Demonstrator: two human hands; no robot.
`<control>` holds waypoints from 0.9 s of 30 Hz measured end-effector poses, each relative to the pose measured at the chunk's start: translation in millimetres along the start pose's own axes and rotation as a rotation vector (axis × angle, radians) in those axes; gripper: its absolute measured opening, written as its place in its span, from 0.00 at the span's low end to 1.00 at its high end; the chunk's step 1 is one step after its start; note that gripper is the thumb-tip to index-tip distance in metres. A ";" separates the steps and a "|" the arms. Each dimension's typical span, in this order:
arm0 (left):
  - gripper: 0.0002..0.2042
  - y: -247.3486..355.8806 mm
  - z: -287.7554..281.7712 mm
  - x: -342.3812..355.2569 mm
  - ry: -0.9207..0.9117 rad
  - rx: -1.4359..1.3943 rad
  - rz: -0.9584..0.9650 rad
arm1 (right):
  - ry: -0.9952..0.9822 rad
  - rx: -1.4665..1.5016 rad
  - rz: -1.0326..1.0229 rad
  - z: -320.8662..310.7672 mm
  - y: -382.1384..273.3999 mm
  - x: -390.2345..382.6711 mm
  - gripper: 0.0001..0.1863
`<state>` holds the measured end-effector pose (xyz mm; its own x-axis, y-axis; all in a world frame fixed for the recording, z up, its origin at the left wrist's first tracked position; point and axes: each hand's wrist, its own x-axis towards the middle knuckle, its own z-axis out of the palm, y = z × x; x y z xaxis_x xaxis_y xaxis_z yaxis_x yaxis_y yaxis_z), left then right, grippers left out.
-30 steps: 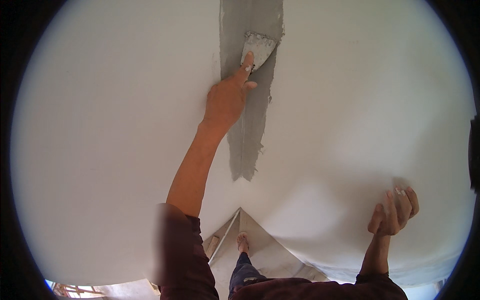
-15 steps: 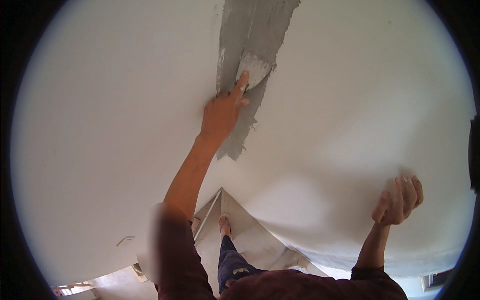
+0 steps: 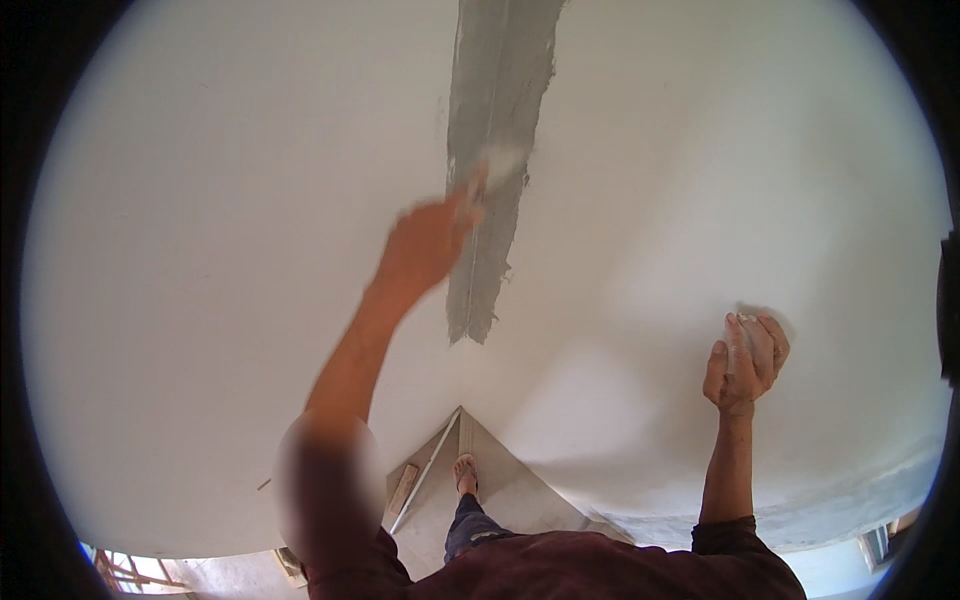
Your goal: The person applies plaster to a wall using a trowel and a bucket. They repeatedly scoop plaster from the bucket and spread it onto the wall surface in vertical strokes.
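Observation:
My left hand point(image 3: 430, 240) is closed around a putty knife point(image 3: 505, 160), index finger stretched toward its blade. Motion smears the blade, which lies over a broad grey strip of wet-looking filler point(image 3: 490, 90) along the inside corner of two white walls. I cannot tell whether the blade touches the surface. Out to the right, my right hand point(image 3: 745, 365) is against the right wall point(image 3: 620, 220), thumb apart and fingers bent, with pale smudges on the fingertips. Nothing shows in its grasp, though the palm side is hidden.
Below, the walls meet the floor point(image 3: 530, 490) in a point. A thin white strip point(image 3: 428, 470) leans there beside a small wooden piece point(image 3: 403, 488). My foot point(image 3: 466, 474) stands near that corner. Reddish bars point(image 3: 130, 570) show at the lower left edge.
The putty knife has swung off its earlier place on the strip and blurred, with my left hand a little lower. My right hand has shifted left and up along the wall.

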<state>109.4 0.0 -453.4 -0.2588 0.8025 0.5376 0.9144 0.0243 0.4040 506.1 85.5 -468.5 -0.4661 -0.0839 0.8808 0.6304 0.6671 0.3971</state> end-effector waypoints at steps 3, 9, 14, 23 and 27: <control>0.25 19.1 -52.4 72.7 0.319 0.080 0.157 | -0.009 0.010 0.016 -0.7 -5.0 1.1 0.17; 0.23 82.1 -150.4 145.7 0.311 0.132 0.062 | 0.023 0.020 -0.014 0.6 -2.4 3.8 0.19; 0.23 96.6 -191.0 201.1 0.447 0.130 0.217 | 0.032 0.028 0.035 3.9 -2.0 1.9 0.18; 0.24 67.7 -182.6 227.8 0.375 0.350 0.234 | 0.053 -0.026 0.021 8.4 -7.7 5.3 0.17; 0.23 66.9 -132.8 196.9 0.233 0.281 0.214 | -0.069 -0.088 0.036 5.3 -1.7 -11.0 0.15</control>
<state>78.3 80.5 -222.1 -0.0879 0.6516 0.7534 0.9961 0.0591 0.0650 506.9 89.2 -480.2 -0.4817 -0.0079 0.8763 0.6980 0.6012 0.3891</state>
